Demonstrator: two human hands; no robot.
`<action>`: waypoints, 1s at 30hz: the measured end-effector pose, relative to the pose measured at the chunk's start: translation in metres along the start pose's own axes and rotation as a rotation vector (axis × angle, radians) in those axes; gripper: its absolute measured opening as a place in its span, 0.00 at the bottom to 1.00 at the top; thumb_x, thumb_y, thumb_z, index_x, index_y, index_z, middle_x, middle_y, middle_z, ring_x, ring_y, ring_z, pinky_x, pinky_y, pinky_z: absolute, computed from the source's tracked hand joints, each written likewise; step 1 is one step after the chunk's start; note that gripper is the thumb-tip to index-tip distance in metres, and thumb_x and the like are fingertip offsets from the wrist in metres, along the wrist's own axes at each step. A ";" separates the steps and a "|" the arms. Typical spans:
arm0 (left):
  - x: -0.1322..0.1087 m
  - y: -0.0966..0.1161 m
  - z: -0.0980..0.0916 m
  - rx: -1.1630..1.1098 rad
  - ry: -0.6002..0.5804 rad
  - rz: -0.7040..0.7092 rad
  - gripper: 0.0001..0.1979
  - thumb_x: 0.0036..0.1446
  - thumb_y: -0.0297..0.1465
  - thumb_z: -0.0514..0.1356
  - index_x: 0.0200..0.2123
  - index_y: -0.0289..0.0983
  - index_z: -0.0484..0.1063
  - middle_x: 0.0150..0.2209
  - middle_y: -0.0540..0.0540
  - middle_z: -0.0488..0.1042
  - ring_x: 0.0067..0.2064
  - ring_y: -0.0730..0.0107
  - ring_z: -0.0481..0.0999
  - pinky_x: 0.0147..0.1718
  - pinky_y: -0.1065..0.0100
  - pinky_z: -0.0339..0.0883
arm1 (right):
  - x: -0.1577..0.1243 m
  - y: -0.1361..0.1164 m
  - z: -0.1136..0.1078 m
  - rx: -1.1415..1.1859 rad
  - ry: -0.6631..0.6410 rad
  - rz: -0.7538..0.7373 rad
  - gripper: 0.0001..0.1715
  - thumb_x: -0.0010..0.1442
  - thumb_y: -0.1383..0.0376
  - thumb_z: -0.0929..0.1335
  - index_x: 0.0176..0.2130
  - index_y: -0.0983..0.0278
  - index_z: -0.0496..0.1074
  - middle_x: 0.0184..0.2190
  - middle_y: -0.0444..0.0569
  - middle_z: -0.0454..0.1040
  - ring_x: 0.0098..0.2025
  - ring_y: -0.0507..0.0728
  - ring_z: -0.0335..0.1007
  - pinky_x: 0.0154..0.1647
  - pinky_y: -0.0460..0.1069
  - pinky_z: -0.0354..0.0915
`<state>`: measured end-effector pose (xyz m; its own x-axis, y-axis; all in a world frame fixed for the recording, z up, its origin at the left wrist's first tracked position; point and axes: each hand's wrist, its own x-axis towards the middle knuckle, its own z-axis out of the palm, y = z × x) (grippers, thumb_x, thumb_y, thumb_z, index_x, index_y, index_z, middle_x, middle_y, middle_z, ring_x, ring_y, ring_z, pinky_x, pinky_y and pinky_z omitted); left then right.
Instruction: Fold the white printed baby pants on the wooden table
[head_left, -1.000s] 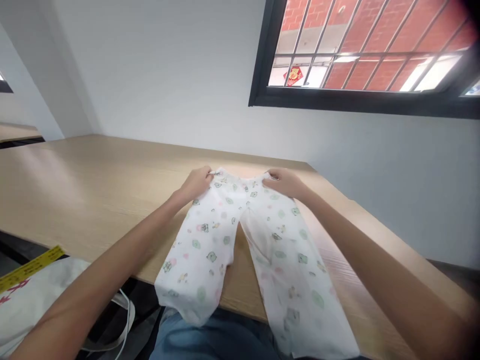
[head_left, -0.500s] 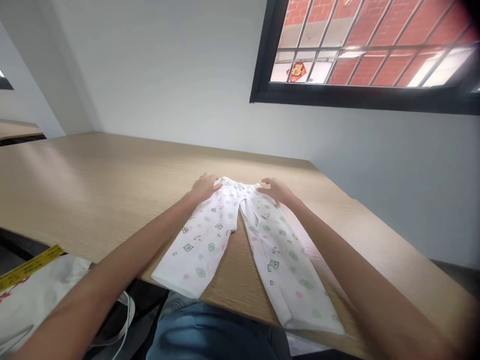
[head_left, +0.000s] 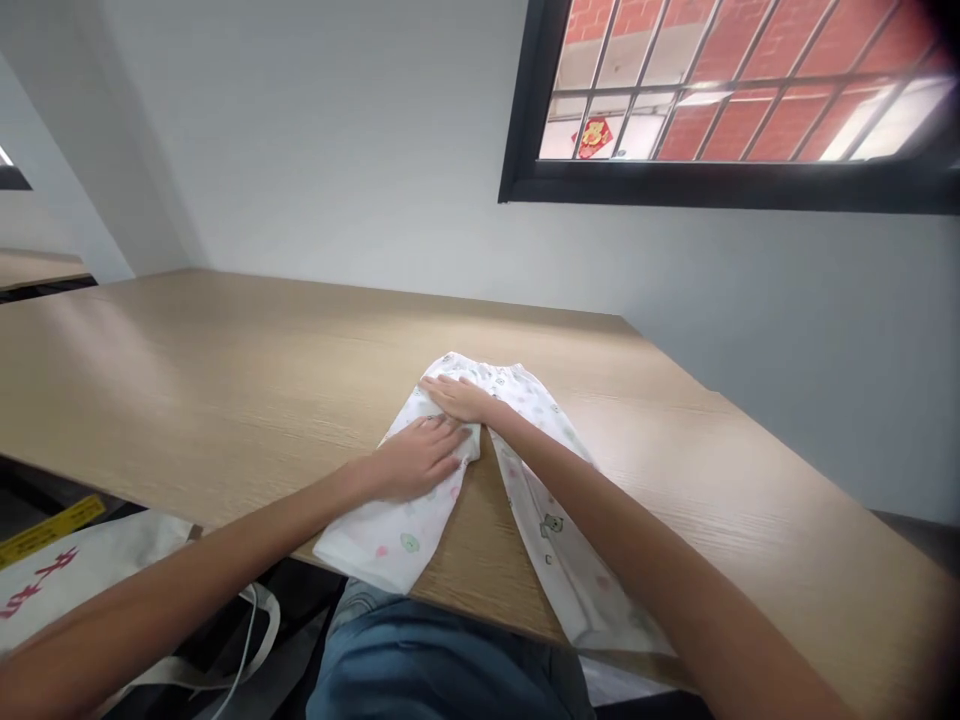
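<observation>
We note the left hand [head_left: 416,460] lying flat and open on the white printed cotton baby trousers [head_left: 551,530], the right hand [head_left: 457,398] flat across their waist end, both unclasped; the trousers rest on the pale wood-grain counter [head_left: 225,370].

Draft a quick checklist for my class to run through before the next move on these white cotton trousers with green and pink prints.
1. Both hands on the trousers: ok. The left hand lies on the leg at image left, the right hand just below the waist.
2. Elastic waistband uncovered: ok.
3. Legs apart: ok. The light wood table shows between them.
4. Leg ends back from the table's near edge: not ok. Both reach it.
5. Leg at image right fully visible: not ok. The right forearm hides part of it.
6. Fabric smooth under the left hand: cannot tell.
</observation>
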<state>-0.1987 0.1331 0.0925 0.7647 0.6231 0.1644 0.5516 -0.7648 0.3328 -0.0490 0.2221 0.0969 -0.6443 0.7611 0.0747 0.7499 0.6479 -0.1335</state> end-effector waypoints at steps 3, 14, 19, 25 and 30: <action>-0.045 0.027 0.001 -0.001 -0.048 -0.001 0.24 0.64 0.37 0.41 0.62 0.41 0.45 0.63 0.49 0.48 0.64 0.65 0.44 0.61 0.57 0.39 | 0.016 0.012 0.006 -0.019 -0.004 0.094 0.26 0.66 0.64 0.50 0.60 0.66 0.52 0.62 0.52 0.48 0.62 0.63 0.42 0.58 0.66 0.41; -0.113 0.069 -0.006 -0.006 -0.099 -0.051 0.39 0.51 0.54 0.51 0.62 0.44 0.47 0.61 0.46 0.51 0.61 0.54 0.53 0.57 0.52 0.52 | 0.036 0.014 0.015 0.032 0.027 0.334 0.30 0.65 0.54 0.49 0.62 0.62 0.46 0.63 0.49 0.44 0.64 0.62 0.32 0.59 0.69 0.27; -0.086 0.076 -0.033 -0.033 -0.149 -0.151 0.28 0.52 0.53 0.51 0.49 0.42 0.68 0.50 0.45 0.70 0.49 0.57 0.70 0.46 0.60 0.65 | 0.028 0.017 -0.012 0.182 -0.029 0.268 0.30 0.64 0.51 0.51 0.59 0.61 0.57 0.61 0.49 0.52 0.62 0.64 0.44 0.60 0.65 0.40; -0.007 0.083 -0.046 -0.004 -0.217 0.074 0.20 0.63 0.42 0.42 0.48 0.41 0.67 0.44 0.48 0.72 0.44 0.64 0.71 0.42 0.66 0.63 | -0.039 0.029 -0.075 0.421 0.067 0.061 0.31 0.63 0.51 0.56 0.59 0.62 0.57 0.60 0.45 0.55 0.58 0.57 0.54 0.57 0.50 0.54; 0.088 0.074 -0.007 0.041 -0.128 0.162 0.14 0.62 0.33 0.48 0.48 0.34 0.65 0.46 0.43 0.69 0.45 0.63 0.69 0.44 0.60 0.64 | -0.100 0.030 -0.093 0.475 0.104 0.046 0.21 0.61 0.59 0.59 0.49 0.63 0.70 0.51 0.46 0.68 0.53 0.59 0.62 0.53 0.52 0.59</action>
<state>-0.0927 0.1325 0.1382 0.8790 0.4678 0.0928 0.4293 -0.8608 0.2733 0.0519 0.1688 0.1774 -0.5756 0.8033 0.1531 0.6105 0.5467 -0.5730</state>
